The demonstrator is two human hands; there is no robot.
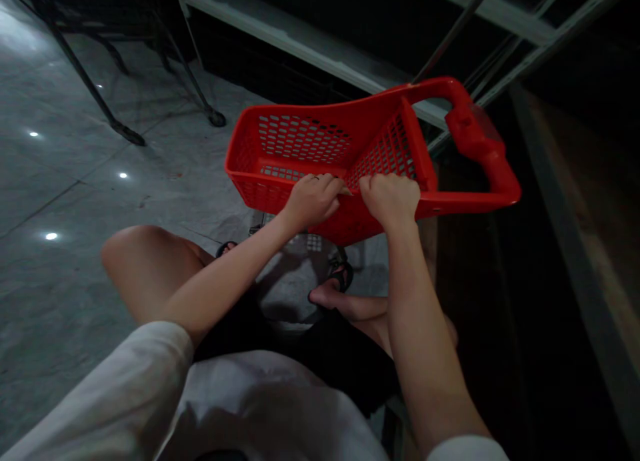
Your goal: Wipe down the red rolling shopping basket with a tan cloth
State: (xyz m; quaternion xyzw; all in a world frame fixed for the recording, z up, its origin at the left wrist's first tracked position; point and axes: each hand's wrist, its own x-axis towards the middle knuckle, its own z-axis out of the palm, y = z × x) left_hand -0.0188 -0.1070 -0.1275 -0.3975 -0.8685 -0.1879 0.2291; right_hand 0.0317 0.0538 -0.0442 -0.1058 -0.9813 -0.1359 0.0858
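Observation:
A red plastic shopping cart [320, 114] with perforated walls stands in front of my knees, its looped handle to the right. My left hand [314, 199] is closed over the near rim, with a ring on one finger. A small tan scrap [345, 190] shows at its fingertips; I cannot make out what it is. Just to the right, my right hand [393, 197] is curled in a fist over the same rim, its fingers partly hidden. Inside the basket, the visible part of the bottom is perforated, and nothing lies on it.
Dark metal legs with a caster [217, 119] stand at the upper left on the grey tiled floor [60, 181]. A pale shelf frame [280, 37] runs behind the cart. My bent legs and sandalled feet [343, 277] are close beneath it. The right side is very dark.

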